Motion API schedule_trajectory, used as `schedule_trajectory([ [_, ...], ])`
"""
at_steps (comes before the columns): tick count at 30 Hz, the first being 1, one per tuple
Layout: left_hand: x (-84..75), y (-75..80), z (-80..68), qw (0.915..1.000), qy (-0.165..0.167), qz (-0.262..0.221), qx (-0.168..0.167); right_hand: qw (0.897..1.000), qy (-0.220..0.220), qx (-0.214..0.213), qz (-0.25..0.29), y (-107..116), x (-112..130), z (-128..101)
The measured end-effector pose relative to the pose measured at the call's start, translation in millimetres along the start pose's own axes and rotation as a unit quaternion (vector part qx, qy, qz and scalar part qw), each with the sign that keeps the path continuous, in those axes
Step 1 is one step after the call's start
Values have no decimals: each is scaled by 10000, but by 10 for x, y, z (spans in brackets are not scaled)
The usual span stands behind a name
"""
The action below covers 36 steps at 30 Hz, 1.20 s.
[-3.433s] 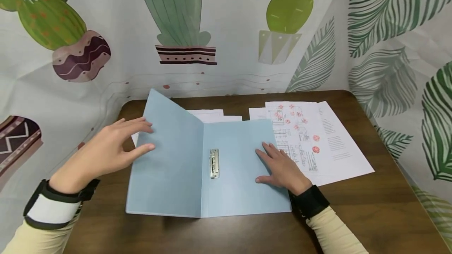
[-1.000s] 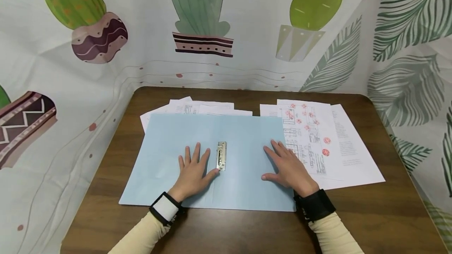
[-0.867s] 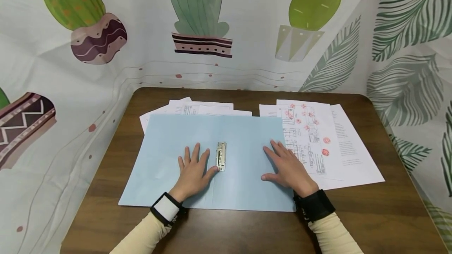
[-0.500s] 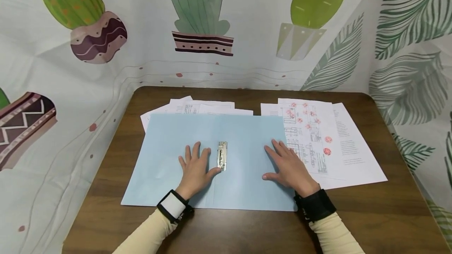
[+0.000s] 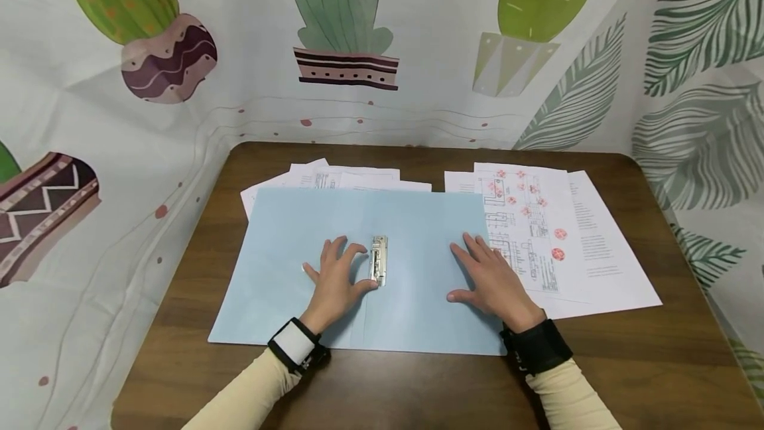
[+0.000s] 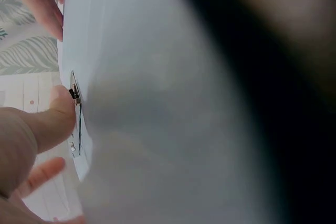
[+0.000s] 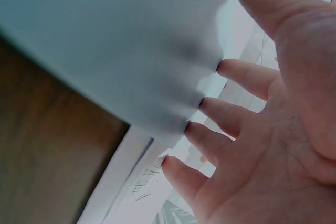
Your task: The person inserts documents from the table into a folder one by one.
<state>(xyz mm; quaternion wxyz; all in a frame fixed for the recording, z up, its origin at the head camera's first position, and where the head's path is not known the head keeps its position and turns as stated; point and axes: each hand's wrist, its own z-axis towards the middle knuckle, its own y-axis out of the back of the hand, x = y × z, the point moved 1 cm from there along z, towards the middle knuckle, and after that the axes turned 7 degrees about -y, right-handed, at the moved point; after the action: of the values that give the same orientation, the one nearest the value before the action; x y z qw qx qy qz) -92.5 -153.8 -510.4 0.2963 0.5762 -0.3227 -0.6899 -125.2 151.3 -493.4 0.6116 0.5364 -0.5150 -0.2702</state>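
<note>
On the table, our open blue folder lies flat. Our left hand has now lifted its fingers from flat to arched, thumb touching the metal clip, gripping nothing; our right hand stays spread, pressing the right cover, so we judge the clip comes next.

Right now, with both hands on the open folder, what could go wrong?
1. The left hand has its thumb against the metal clip; the clip could pinch it if it snaps.
2. The right hand alone rests flat on the folder, so the folder may slide on the table.
3. The folder covers part of the papers; a slide could push them about.
</note>
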Motion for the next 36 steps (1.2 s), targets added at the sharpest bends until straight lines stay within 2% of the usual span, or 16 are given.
schedule_trajectory([
  [7,8,-36,13,9998,-172,6,-74,10000,6,43,-69,10,7,16],
  [13,-8,-57,64,9995,-294,82,74,9999,-93,36,-33,28,-5,22],
  [17,8,-43,34,9994,-306,-48,152,10000,-64,47,14,25,0,22],
  [27,43,-2,-39,9963,-656,-529,-158,10000,-10,30,20,21,1,24],
  [31,42,27,-51,9959,-707,-559,-68,10000,-44,64,11,15,-12,16],
  [36,24,123,-55,9966,-756,-298,164,10000,-24,12,22,19,3,15],
])
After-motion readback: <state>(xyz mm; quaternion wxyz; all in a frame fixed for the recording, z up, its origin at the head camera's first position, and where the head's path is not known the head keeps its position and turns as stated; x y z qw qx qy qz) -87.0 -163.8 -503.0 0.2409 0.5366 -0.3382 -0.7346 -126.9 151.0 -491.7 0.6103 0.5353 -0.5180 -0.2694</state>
